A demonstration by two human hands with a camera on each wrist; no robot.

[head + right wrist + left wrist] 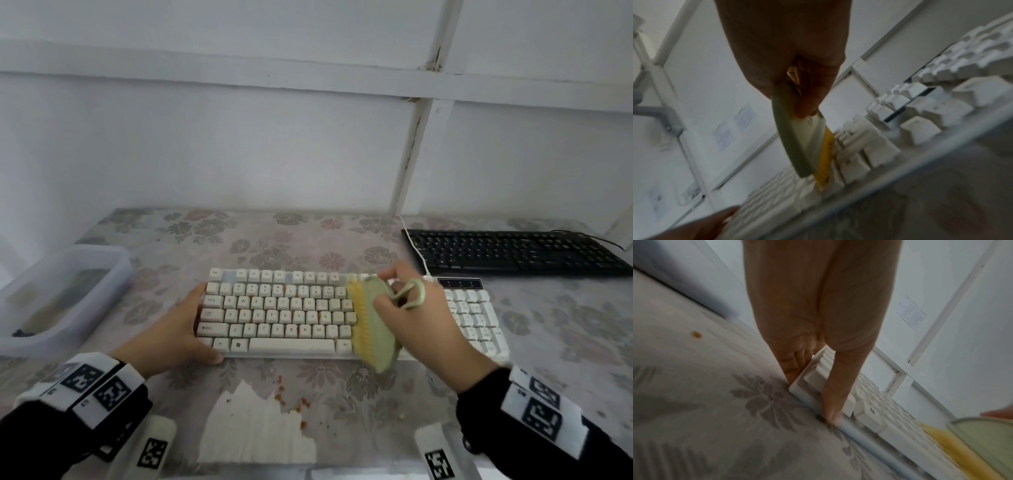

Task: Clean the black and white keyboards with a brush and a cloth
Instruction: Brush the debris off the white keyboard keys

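Observation:
The white keyboard [281, 308] [869, 413] [877, 146] lies in the middle of the table, with orange crumbs between some keys. My left hand [195, 325] [812, 398] braces its left end: straight fingers against the side, thumb along the front edge. My right hand [400, 294] [803, 97] grips the looped handle of a green brush [376, 325] [986, 443] [807, 142]. Its yellow bristles [826, 155] press on the keys just right of the letter block. The black keyboard [513, 251] lies at the back right. A white cloth [253, 431] lies in front, strewn with crumbs.
A clear plastic tub [65, 298] stands at the left on the flowered tablecloth [565, 325]. A white cable [416, 246] runs from the white keyboard past the black one. The wall rises right behind the table. Loose orange crumbs [281, 394] lie before the keyboard.

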